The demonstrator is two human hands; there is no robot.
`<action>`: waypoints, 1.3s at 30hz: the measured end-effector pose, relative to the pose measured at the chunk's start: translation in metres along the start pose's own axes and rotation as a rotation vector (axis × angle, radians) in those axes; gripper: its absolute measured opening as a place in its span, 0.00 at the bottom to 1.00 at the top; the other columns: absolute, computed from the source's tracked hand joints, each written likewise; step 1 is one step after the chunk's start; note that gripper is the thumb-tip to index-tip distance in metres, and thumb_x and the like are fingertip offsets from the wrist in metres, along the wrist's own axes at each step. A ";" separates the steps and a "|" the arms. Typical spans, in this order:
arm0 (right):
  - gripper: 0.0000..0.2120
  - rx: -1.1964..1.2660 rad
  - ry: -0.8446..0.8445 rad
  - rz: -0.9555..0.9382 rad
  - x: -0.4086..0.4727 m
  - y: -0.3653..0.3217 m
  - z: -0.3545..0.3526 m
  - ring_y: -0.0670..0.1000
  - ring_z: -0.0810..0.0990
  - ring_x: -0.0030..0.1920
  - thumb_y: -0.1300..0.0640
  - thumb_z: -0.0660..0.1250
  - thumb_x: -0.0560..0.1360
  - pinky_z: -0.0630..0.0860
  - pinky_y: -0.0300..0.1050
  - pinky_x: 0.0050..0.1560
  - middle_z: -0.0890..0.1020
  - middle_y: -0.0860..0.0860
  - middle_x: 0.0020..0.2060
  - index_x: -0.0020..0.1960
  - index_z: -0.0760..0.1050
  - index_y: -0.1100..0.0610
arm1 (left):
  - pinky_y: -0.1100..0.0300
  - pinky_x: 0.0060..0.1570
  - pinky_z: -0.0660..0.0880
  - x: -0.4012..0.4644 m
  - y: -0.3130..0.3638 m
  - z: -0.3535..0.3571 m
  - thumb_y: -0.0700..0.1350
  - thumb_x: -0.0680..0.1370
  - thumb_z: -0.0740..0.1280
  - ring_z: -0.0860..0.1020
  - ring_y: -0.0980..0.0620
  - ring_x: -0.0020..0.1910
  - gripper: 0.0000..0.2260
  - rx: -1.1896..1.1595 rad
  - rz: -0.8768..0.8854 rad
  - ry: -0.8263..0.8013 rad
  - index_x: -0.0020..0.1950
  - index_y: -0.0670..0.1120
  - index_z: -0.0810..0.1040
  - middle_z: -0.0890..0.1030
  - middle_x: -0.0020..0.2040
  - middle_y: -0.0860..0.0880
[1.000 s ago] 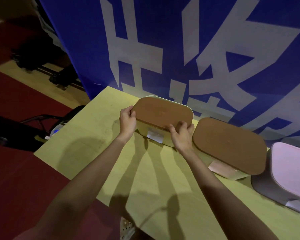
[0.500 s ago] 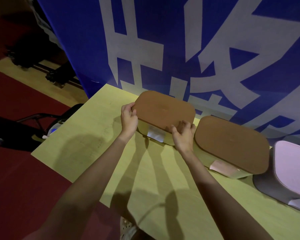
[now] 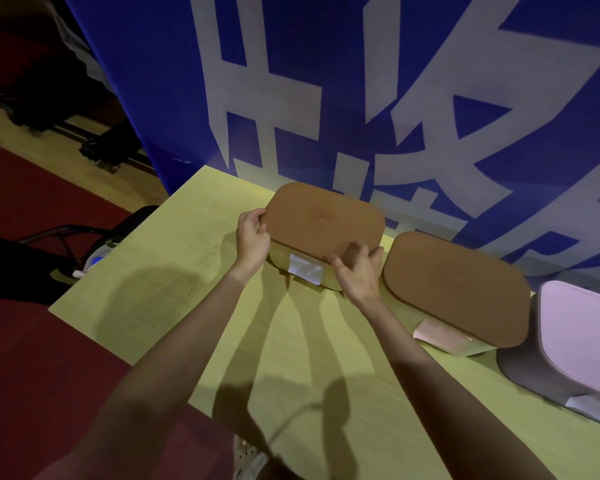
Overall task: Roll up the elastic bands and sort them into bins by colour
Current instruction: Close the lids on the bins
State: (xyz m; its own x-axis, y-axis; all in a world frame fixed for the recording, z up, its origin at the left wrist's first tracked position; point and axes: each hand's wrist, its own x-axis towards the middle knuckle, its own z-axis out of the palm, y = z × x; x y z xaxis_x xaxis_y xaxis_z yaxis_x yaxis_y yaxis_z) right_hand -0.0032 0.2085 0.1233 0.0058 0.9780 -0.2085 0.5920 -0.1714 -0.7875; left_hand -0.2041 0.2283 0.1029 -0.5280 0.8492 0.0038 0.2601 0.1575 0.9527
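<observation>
Head cam: my left grip (image 3: 253,237) pinches the short end of the brown lid (image 3: 323,221) on the first bin (image 3: 326,280), thumb on top, fingers curled under the rim. My right grip (image 3: 355,268) is clamped on the near corner of the same lid, just above the white label (image 3: 305,269). Lid looks a bit lifted off the bin, w/ both grips on it. Just right of my right grip sits a 2nd bin (image 3: 447,341), lid on, then a pink-topped grey bin (image 3: 534,372), all on the counter (image 3: 174,289). No elastic bands in view; can't tell if they're inside. Step, I'd say: opening bins, pre-sorting. Next: lift the lid level w/ both grips, set it on bare counter nearer me, then open the others.
</observation>
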 end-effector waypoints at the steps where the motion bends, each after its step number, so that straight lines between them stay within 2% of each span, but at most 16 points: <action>1: 0.30 -0.015 -0.010 -0.002 0.000 0.000 0.000 0.61 0.55 0.74 0.47 0.67 0.76 0.57 0.48 0.72 0.51 0.61 0.73 0.72 0.61 0.58 | 0.56 0.67 0.69 0.001 -0.001 0.000 0.31 0.79 0.57 0.72 0.50 0.65 0.16 0.002 -0.002 -0.001 0.65 0.39 0.72 0.70 0.65 0.44; 4: 0.30 -0.052 -0.028 -0.003 0.000 -0.001 -0.001 0.61 0.47 0.76 0.48 0.65 0.77 0.51 0.47 0.74 0.43 0.61 0.76 0.74 0.58 0.57 | 0.54 0.67 0.69 0.006 0.000 0.002 0.31 0.79 0.58 0.73 0.48 0.65 0.16 -0.024 -0.033 0.007 0.65 0.39 0.72 0.73 0.65 0.42; 8: 0.33 -0.090 -0.055 0.007 0.001 -0.002 -0.002 0.61 0.40 0.77 0.48 0.63 0.79 0.46 0.48 0.74 0.37 0.63 0.75 0.77 0.53 0.58 | 0.60 0.62 0.70 0.013 0.004 0.003 0.34 0.80 0.60 0.74 0.48 0.64 0.16 -0.063 -0.136 0.038 0.68 0.39 0.71 0.76 0.64 0.42; 13: 0.36 -0.174 -0.086 0.004 0.001 -0.001 -0.001 0.63 0.38 0.76 0.46 0.63 0.78 0.47 0.50 0.75 0.34 0.65 0.74 0.77 0.49 0.58 | 0.63 0.56 0.72 0.015 0.003 0.006 0.35 0.80 0.61 0.77 0.48 0.60 0.14 -0.100 -0.206 0.092 0.65 0.39 0.74 0.78 0.62 0.42; 16: 0.38 -0.229 -0.086 0.013 0.001 -0.002 -0.002 0.64 0.40 0.76 0.44 0.62 0.78 0.48 0.52 0.75 0.36 0.66 0.74 0.77 0.47 0.59 | 0.63 0.55 0.71 0.016 0.004 0.007 0.34 0.80 0.60 0.77 0.50 0.57 0.13 -0.057 -0.167 0.088 0.64 0.40 0.75 0.79 0.60 0.44; 19: 0.38 -0.370 -0.073 0.012 0.002 -0.004 0.000 0.65 0.38 0.75 0.44 0.57 0.80 0.44 0.54 0.76 0.38 0.70 0.73 0.77 0.44 0.64 | 0.61 0.57 0.71 0.014 0.004 0.008 0.33 0.80 0.57 0.76 0.50 0.59 0.15 0.032 -0.102 0.041 0.65 0.40 0.75 0.78 0.60 0.44; 21: 0.37 -0.434 -0.073 0.025 0.005 -0.009 0.001 0.66 0.37 0.75 0.44 0.54 0.81 0.41 0.54 0.76 0.38 0.72 0.73 0.76 0.44 0.68 | 0.58 0.59 0.72 0.014 0.004 0.008 0.33 0.80 0.56 0.75 0.49 0.59 0.16 0.167 -0.034 0.017 0.66 0.40 0.74 0.76 0.62 0.45; 24: 0.36 -0.494 -0.080 0.001 0.021 -0.019 -0.001 0.64 0.37 0.75 0.44 0.52 0.81 0.41 0.56 0.76 0.39 0.69 0.74 0.75 0.47 0.71 | 0.54 0.67 0.68 0.022 0.006 0.009 0.33 0.80 0.59 0.70 0.46 0.67 0.18 0.300 0.070 -0.009 0.69 0.41 0.72 0.70 0.69 0.44; 30: 0.30 -0.550 -0.114 -0.093 0.065 -0.022 -0.018 0.58 0.40 0.77 0.43 0.45 0.83 0.42 0.57 0.75 0.44 0.61 0.77 0.78 0.49 0.62 | 0.53 0.72 0.58 0.039 0.022 0.015 0.48 0.83 0.55 0.57 0.48 0.76 0.21 0.570 0.318 -0.246 0.76 0.45 0.61 0.59 0.77 0.47; 35: 0.32 -0.655 -0.178 -0.173 0.079 -0.010 -0.030 0.58 0.41 0.77 0.42 0.45 0.82 0.43 0.52 0.76 0.43 0.60 0.77 0.78 0.45 0.61 | 0.50 0.75 0.51 0.053 0.015 0.021 0.51 0.84 0.51 0.49 0.48 0.78 0.25 0.847 0.349 -0.421 0.78 0.44 0.53 0.51 0.79 0.46; 39: 0.33 -0.706 -0.250 -0.158 0.081 -0.008 -0.032 0.57 0.37 0.77 0.41 0.43 0.82 0.39 0.50 0.75 0.40 0.59 0.77 0.78 0.41 0.60 | 0.49 0.75 0.49 0.050 0.009 0.025 0.52 0.84 0.49 0.46 0.48 0.78 0.25 0.921 0.343 -0.411 0.78 0.45 0.50 0.48 0.79 0.46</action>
State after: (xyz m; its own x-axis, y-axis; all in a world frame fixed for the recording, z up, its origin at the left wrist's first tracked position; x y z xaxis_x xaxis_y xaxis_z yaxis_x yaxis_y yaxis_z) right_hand 0.0181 0.2932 0.1310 -0.2542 0.9143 -0.3153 0.9459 0.1669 -0.2784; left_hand -0.2083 0.2852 0.1036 -0.0422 0.9984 -0.0385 0.9452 0.0524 0.3222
